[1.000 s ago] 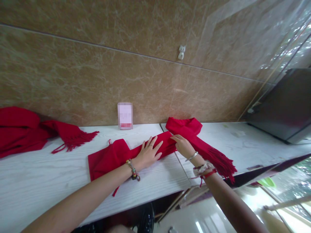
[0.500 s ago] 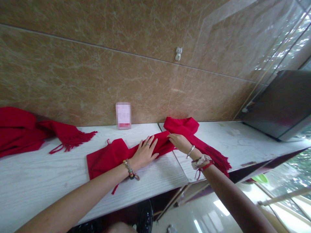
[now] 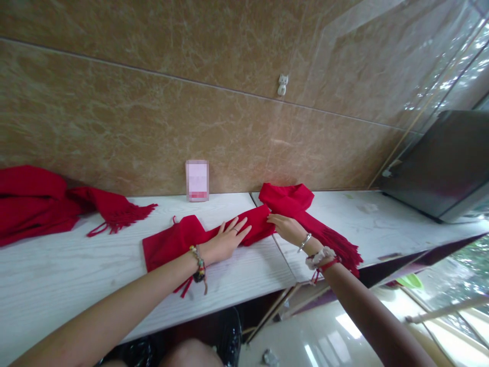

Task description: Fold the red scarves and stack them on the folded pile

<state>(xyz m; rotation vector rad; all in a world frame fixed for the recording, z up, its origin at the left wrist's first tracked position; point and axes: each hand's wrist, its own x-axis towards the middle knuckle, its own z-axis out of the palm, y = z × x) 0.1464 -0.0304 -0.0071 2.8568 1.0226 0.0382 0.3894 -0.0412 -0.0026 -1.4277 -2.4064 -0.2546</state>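
Note:
A folded red scarf [image 3: 173,238] lies lengthwise on the white wood-grain tabletop [image 3: 237,275], with a few tassels at its near edge. My left hand [image 3: 224,240] rests flat across its middle, fingers spread. At the scarf's right end, my right hand [image 3: 288,228] has its fingers closed together on the cloth edge; the fingertips are partly hidden. Just behind and beyond that hand is more red fringed scarf [image 3: 286,196], looped at the back, its tassels running to the right under my wrist. Whether the two pieces join I cannot tell.
Another bunched red scarf [image 3: 34,204] with fringe lies at the far left. A small pink-and-white card or box [image 3: 197,181] leans on the marbled wall [image 3: 153,117]. A dark grey appliance [image 3: 435,165] stands at the right end. The table's front edge runs below my hands.
The upper layer at the scarf's right end now lies lower and smoother over the layers below. My left hand stays spread on it; my right hand remains at the edge. The view has shifted slightly.

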